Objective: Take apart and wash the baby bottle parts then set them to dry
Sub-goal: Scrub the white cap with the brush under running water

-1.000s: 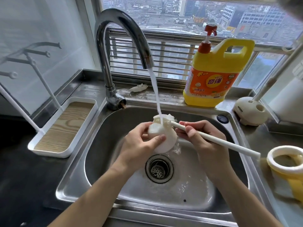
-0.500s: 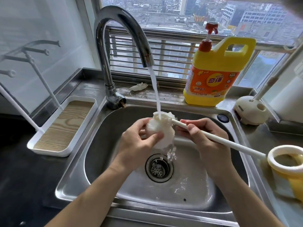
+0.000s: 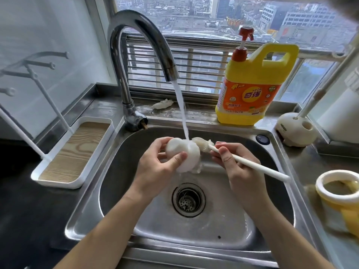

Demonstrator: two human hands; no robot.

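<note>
Stainless sink (image 3: 120,167) under a window, city rooftops outside. Tap (image 3: 136,22) running, stream (image 3: 181,113) landing right on the white dome-shaped bottle part (image 3: 184,152), held over the basin above the drain (image 3: 188,199). Left hand (image 3: 153,171) wrapped round that part, thumb across the front, fingers curled behind. Right hand (image 3: 240,171) pinching the white bottle brush (image 3: 252,165) by the handle, close to its head. Bristles right at the part's top edge, touching or not, hard to tell. Yellow dish soap jug (image 3: 252,90) on the back ledge, brush holder (image 3: 295,131) off to its right. White drying rack (image 3: 77,152) left of the sink.
</note>
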